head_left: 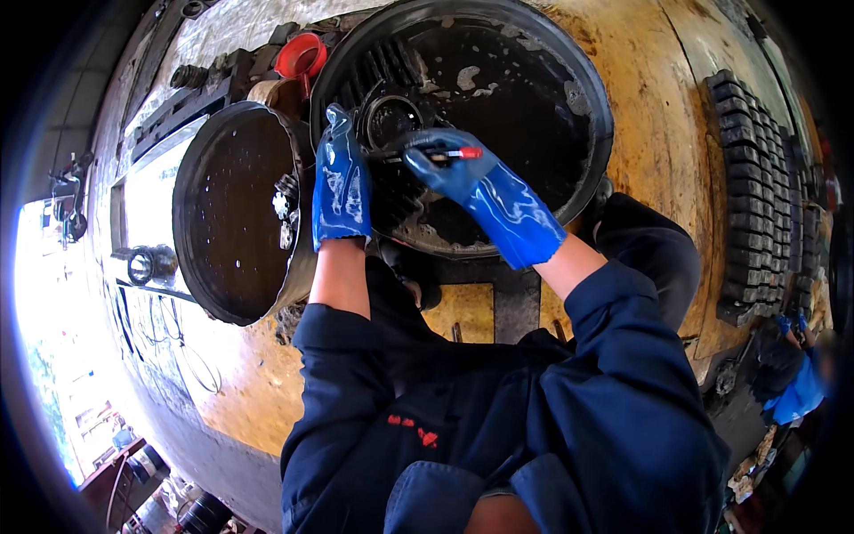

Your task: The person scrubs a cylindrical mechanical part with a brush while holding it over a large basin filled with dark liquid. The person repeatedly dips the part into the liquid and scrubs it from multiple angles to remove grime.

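Observation:
Both my hands wear wet blue rubber gloves over a wide round black basin [602, 142] of dark, foamy liquid. A dark ring-shaped metal part [391, 120] sits over the basin's left side, above a ribbed rack [378, 71]. Along that part's left side, my left hand [338, 165] is closed and appears to grip it; its fingers are partly hidden. My right hand [449, 165] is wrapped round a slim dark tool with a red end [470, 153]. The tool's other end points toward the ring, and its tip is too blurred to identify.
A second round drum [184, 214] with brown liquid stands left of the basin. Behind it are a red funnel-like cup [302, 55] and dark metal parts. Stacked dark blocks [756, 196] line the right side. Another person [796, 392] in blue works at the far right.

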`<act>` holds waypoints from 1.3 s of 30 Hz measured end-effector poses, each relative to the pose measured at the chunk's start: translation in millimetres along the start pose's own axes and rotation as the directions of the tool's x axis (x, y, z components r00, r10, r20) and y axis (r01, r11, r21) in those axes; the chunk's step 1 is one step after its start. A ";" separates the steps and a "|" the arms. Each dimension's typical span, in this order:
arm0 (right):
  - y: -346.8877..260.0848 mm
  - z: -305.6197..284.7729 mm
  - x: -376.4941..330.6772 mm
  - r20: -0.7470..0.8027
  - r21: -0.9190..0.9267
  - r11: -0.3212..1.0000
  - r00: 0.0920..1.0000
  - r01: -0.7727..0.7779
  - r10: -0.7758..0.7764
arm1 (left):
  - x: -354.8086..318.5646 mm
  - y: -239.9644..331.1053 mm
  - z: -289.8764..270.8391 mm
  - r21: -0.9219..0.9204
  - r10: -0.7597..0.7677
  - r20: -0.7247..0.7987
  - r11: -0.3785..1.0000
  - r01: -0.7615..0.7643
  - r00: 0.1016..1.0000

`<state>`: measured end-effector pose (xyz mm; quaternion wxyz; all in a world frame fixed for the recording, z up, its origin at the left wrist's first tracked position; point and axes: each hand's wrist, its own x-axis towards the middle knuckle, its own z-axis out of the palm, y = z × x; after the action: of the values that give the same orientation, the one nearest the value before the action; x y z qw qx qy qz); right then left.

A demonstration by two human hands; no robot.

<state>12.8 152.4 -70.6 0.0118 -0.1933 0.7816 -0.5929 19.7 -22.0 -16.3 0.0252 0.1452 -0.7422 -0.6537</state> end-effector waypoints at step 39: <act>53.1 -33.7 27.6 -0.323 0.163 0.673 0.606 -0.721 0.727 | -2.7 -5.6 8.9 0.052 0.099 -0.055 0.994 -0.096 0.994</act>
<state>-36.4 186.6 -104.3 0.1080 0.2518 0.7758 -0.5684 21.3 -13.3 -22.7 0.0749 0.1281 -0.7634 -0.6286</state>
